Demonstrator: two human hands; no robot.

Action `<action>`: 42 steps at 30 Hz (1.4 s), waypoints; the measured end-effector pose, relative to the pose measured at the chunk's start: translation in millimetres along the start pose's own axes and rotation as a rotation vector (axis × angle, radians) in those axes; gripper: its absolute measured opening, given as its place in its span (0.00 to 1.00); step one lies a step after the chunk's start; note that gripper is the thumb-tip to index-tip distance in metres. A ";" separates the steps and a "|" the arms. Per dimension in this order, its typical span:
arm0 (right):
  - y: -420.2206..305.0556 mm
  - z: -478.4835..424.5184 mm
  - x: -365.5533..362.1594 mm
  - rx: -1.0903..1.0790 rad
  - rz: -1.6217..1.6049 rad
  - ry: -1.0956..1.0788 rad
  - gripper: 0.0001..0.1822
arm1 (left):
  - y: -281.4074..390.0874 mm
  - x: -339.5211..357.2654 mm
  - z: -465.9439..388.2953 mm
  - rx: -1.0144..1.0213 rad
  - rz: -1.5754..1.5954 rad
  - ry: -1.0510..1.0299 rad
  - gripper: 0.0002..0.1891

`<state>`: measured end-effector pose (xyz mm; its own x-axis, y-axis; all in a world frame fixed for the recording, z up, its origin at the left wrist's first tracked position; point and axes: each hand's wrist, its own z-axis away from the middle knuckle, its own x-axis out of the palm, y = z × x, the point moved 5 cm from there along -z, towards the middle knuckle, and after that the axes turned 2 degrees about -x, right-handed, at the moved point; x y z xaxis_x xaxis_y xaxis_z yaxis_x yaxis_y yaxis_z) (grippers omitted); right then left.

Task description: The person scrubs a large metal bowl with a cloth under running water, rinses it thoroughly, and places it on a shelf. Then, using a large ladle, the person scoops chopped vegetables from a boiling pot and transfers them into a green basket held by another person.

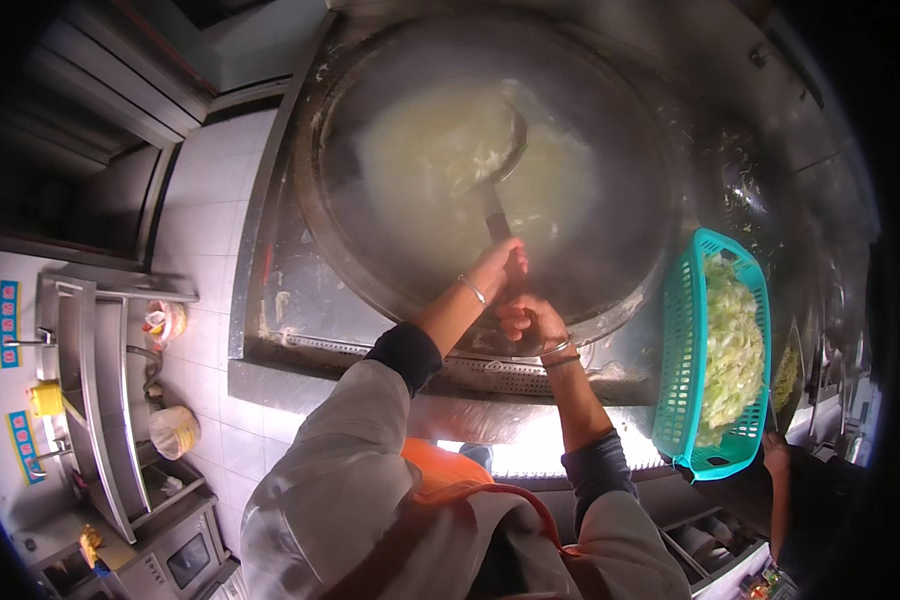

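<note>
My left hand (pixel 499 264) is closed around the brown handle (pixel 498 226) of a large wok shovel, below its head. Lower down, near the handle's end, my right hand (pixel 534 321) grips the same handle. The shovel's head (pixel 516 139) lies among pale green-yellow chopped vegetables (pixel 427 150) in a very large round wok (pixel 360 255). Steam blurs the food and much of the head, so its exact shape is unclear.
A teal plastic basket (pixel 675 360) of shredded pale green vegetables (pixel 731 352) stands right of the wok. Beside it, another person's hand (pixel 776 454) shows. A perforated drain strip (pixel 487 367) runs along the stove's front. Sinks (pixel 105 375) and buckets (pixel 172 433) are at the left.
</note>
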<state>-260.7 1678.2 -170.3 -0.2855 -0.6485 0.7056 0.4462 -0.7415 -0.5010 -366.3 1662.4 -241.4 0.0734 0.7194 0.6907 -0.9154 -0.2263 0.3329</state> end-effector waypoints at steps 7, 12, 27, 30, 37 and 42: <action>59.6 66.4 28.5 0.064 -0.274 -0.020 0.04 | -35.5 -16.1 83.6 0.048 -0.039 0.097 0.07; 76.6 128.6 43.4 0.067 -0.421 -0.202 0.04 | -80.6 -1.6 131.8 -0.003 0.002 0.154 0.06; -19.6 274.5 39.7 -0.250 0.056 0.285 0.13 | -153.1 198.5 145.8 -0.143 0.152 -0.398 0.08; -52.5 268.0 13.6 -0.255 0.206 0.483 0.08 | -163.1 237.9 104.0 -0.314 0.330 -0.629 0.10; -66.0 208.5 -43.0 0.038 0.241 0.409 0.04 | -179.8 188.0 15.6 -0.302 0.481 -0.541 0.13; -10.8 190.1 -15.7 0.237 -0.125 0.135 0.04 | -159.4 110.2 69.7 -0.160 0.432 -0.274 0.11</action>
<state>-99.8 1729.0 -80.6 -0.4537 -0.5836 0.6735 0.5813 -0.7666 -0.2727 -184.7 1731.9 -173.6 -0.2419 0.3801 0.8927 -0.9325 -0.3453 -0.1056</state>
